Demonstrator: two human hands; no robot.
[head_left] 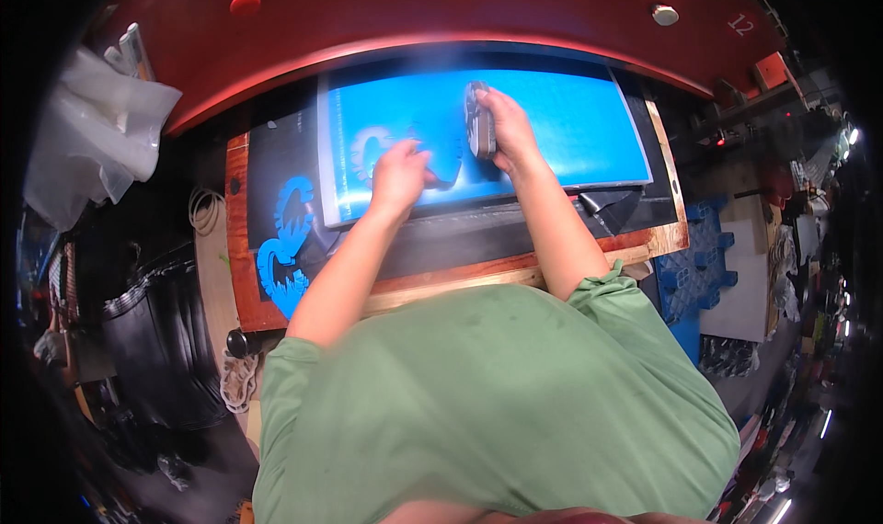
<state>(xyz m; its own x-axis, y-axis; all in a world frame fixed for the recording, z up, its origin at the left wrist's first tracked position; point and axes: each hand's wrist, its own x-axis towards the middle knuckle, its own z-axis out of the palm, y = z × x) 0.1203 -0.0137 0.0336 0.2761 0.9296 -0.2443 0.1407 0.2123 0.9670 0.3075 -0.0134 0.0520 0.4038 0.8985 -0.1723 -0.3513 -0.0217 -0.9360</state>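
R hand (504, 129): clamped on block (480, 124), fingers & thumb round its right side. Block: 1, grey w/ dark face, stood on edge over mid. of sheet (579, 133); contact w/ sheet can't be told.
L hand (401, 176): well apart fr. R hand, to its left; over left half of sheet, fingers part-curled, blurred; can't tell if gripping anything.
Sheet: blue, glossy, pale left edge; lies on board (460, 241). Curved toothed outlines in left half, just beside L hand.
Board: black top, wood edging left, right & near.
Cut pcs (287, 294): 2, blue, curved, toothed; left of sheet, one nearer than the other.
Panel (441, 9): red, wide, along far side; red button (246, 5) at left, whitish knob (664, 15) at right.
Bag (115, 133): translucent plastic, far left.
Crate (694, 257): blue, latticed, right of board.
Shirt (497, 395): green, worn, near side.
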